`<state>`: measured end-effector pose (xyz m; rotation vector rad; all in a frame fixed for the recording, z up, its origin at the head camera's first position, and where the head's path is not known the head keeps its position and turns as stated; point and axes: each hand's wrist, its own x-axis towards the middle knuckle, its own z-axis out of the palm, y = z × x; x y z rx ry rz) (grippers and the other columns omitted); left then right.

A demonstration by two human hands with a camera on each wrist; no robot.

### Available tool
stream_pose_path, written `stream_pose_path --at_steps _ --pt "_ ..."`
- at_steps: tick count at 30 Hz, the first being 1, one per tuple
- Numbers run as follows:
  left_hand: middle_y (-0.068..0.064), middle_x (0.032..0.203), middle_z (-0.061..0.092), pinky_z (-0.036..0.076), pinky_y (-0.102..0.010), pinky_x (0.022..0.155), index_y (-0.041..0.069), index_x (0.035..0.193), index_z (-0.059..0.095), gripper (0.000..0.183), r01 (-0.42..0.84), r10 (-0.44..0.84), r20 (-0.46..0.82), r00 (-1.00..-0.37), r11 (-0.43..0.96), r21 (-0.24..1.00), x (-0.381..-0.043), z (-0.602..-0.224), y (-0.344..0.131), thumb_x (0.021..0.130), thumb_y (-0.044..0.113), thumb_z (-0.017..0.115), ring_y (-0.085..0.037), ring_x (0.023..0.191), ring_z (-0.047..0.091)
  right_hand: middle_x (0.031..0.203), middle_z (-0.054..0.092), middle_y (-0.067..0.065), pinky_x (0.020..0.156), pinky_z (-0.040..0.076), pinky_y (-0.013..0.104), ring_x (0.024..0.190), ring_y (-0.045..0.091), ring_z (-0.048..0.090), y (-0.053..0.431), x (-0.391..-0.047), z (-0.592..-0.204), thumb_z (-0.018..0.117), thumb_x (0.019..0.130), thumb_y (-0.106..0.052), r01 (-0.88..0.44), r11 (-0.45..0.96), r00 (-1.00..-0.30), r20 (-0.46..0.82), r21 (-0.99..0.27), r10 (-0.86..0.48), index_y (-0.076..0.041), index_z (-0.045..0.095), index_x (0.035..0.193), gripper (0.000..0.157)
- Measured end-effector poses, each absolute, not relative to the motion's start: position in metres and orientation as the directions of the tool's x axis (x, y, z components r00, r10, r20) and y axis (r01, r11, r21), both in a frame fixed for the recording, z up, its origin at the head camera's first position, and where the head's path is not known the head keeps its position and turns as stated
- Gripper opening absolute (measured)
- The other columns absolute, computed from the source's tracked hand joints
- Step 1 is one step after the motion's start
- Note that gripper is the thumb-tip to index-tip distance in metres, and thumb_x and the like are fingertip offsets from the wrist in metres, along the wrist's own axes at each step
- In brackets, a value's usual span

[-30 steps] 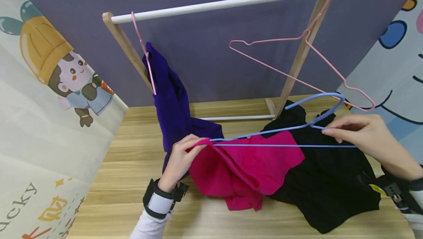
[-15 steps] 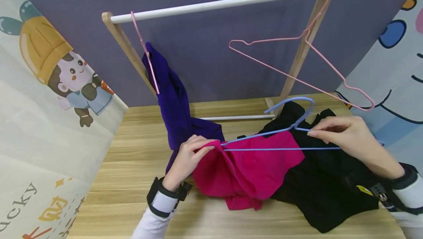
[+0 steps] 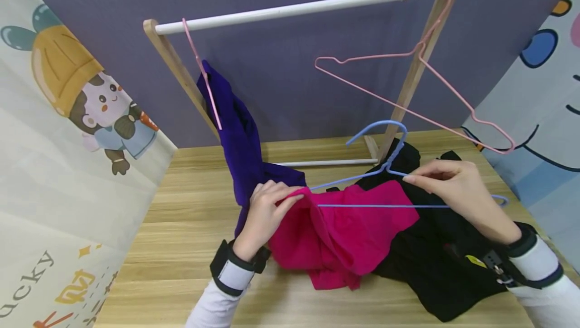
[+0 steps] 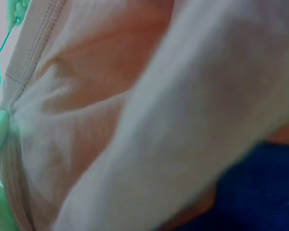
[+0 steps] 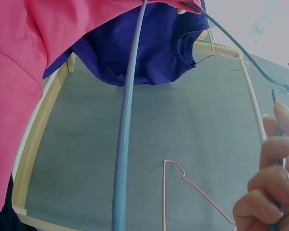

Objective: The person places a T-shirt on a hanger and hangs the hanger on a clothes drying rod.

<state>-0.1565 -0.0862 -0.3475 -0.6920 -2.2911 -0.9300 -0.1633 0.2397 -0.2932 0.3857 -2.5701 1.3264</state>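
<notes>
My left hand (image 3: 268, 212) pinches the upper edge of a bright pink garment (image 3: 337, 240) that lies bunched on the wooden surface. The left end of a blue clothes hanger (image 3: 385, 206) is hidden by the cloth near those fingers. My right hand (image 3: 457, 189) pinches the hanger's shoulder wire just right of its hook. In the right wrist view, the right-hand fingers (image 5: 269, 187) curl round the blue wire, and the pink cloth (image 5: 19, 82) hangs over the hanger's far end. Washed-out colours in the left wrist view show the garment's seamed edge (image 4: 33, 57) close up.
A rack with a white rail (image 3: 299, 9) stands behind. A purple garment (image 3: 240, 141) hangs at its left on a pink hanger (image 3: 202, 68). Another pink hanger (image 3: 376, 56), bare, hangs at the right end. A black garment (image 3: 430, 272) lies beneath and right of the pink one.
My right hand has moved left with the blue hanger, pushing its left end further into the pink garment. My left hand, still holding the edge, has shifted slightly right.
</notes>
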Motion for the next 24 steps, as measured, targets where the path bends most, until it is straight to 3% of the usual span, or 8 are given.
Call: stream_pose_path --at_steps 18,24 --pt "0.004 0.068 0.063 0.034 -0.033 0.059 0.017 0.091 0.069 0.015 0.631 0.118 0.786 -0.607 0.673 0.386 -0.159 -0.335 -0.062 0.077 0.02 0.065 -0.009 0.057 0.046 0.072 0.065 0.004 0.052 0.042 0.019 0.062 0.012 0.051 0.223 -0.171 -0.295 0.067 0.077 -0.019 -0.371 0.489 -0.928 0.33 -0.789 -0.172 -0.014 0.068 0.078 0.005" --pt "0.003 0.065 0.061 0.035 -0.03 0.052 0.016 0.089 0.069 0.012 0.649 0.097 0.796 -0.598 0.642 0.409 -0.161 -0.326 -0.051 0.078 0.019 0.065 -0.007 0.053 0.043 0.063 0.06 -0.005 0.046 0.037 0.023 0.056 0.012 0.044 0.214 -0.176 -0.294 0.069 0.075 -0.02 -0.411 0.467 -0.911 0.374 -0.783 -0.175 -0.016 0.067 0.075 0.005"
